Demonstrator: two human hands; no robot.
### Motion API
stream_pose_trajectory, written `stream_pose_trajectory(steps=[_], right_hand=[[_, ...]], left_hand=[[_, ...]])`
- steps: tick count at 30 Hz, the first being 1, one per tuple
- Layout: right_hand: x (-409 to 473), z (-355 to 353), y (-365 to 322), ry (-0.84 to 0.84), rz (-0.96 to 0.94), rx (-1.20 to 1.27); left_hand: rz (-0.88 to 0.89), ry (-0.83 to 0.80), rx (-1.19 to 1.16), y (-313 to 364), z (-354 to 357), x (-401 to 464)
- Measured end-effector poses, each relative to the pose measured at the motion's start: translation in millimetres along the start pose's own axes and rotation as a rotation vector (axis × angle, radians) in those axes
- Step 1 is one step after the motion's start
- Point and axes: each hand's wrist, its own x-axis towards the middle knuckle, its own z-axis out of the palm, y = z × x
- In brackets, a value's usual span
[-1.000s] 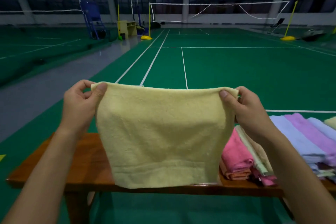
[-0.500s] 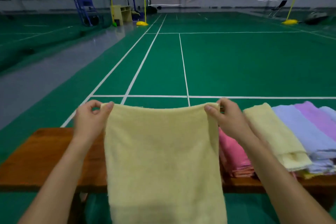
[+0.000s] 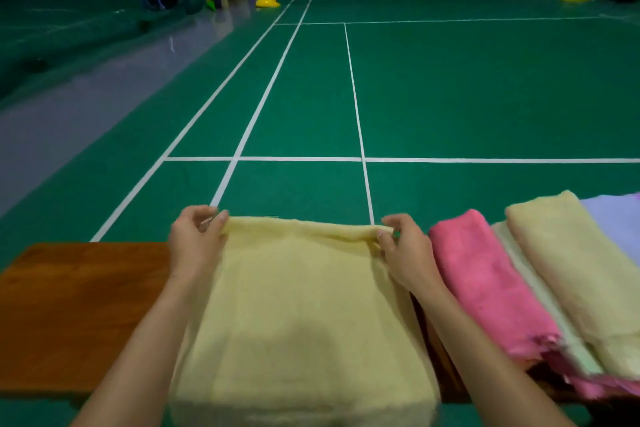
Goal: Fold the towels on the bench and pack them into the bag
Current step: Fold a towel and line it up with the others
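On the bench [image 3: 79, 305], left hand [image 3: 195, 241] and right hand [image 3: 405, 250] pinch a soft, floppy yellow towel's [image 3: 301, 315] far corners, best gripped there.

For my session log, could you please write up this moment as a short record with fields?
setting: indoor green court, wooden bench in front
left hand: pinches far left corner of the yellow towel
right hand: pinches far right corner of the same towel
yellow towel: spread over the bench, near edge hanging off the front
waiting pile: pink towel, pale green towel, second yellow towel, lilac towel to the right
bag: not in view
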Motion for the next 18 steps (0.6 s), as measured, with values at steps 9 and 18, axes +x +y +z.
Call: stream_pose_trajectory(steps=[9, 18], right_hand=[[-19.1, -20.5, 0.0, -0.055, 0.080, -0.085], [-91.4, -37.7, 4.9, -0.242, 0.144, -0.240]], left_hand=[[0.206, -0.177, 0.154, -4.1, 0.6, -15.7], [0.557, -0.847, 0.731, -10.8, 14.9, -112.5]])
